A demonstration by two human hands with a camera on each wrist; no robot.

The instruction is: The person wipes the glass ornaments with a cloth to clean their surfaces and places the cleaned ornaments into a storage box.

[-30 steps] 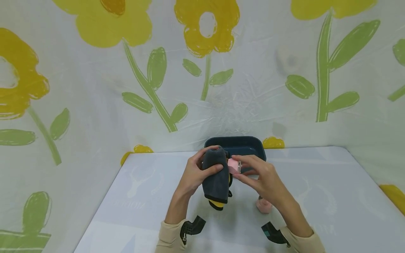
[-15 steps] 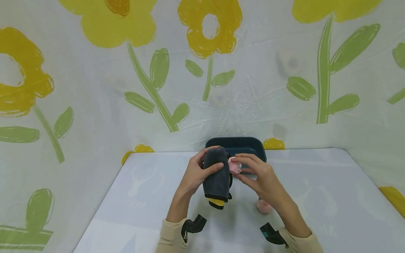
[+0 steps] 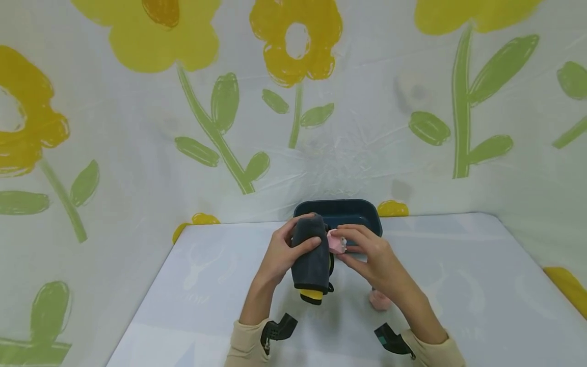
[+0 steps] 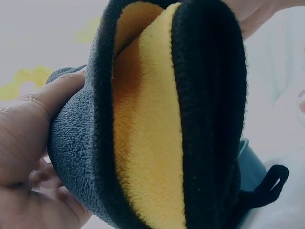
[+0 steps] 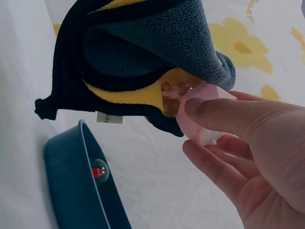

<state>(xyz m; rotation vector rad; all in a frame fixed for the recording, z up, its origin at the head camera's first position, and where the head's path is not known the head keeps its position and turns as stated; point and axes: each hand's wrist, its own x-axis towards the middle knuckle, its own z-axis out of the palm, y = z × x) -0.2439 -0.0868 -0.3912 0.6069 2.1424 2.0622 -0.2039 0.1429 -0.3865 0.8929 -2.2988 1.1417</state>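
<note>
My left hand (image 3: 281, 252) grips a folded dark grey-blue microfibre towel (image 3: 309, 260) with black edging and a yellow inner side, thumb across its front. In the left wrist view the towel (image 4: 147, 124) hangs in loose layers, and a black loop sticks out of its edge. My right hand (image 3: 371, 250) pinches a pink faceted object (image 3: 337, 242) with small white parts on one end, held against the towel's right side. The right wrist view shows the pink object (image 5: 188, 121) touching the towel's fold, where small shiny pinkish bits (image 5: 176, 89) are visible; their kind is unclear.
Behind the hands stands a dark teal rectangular basin (image 3: 339, 206); inside it lies a clear round thing with a red figure (image 5: 99, 171). A pink lumpy object (image 3: 379, 299), partly covered by the right forearm, is on the white table (image 3: 206, 306). A flowered curtain (image 3: 367, 127) hangs behind.
The right fingers have turned the pink object slightly, so its white end faces more toward the camera. Both hands and the towel keep nearly the same place.
</note>
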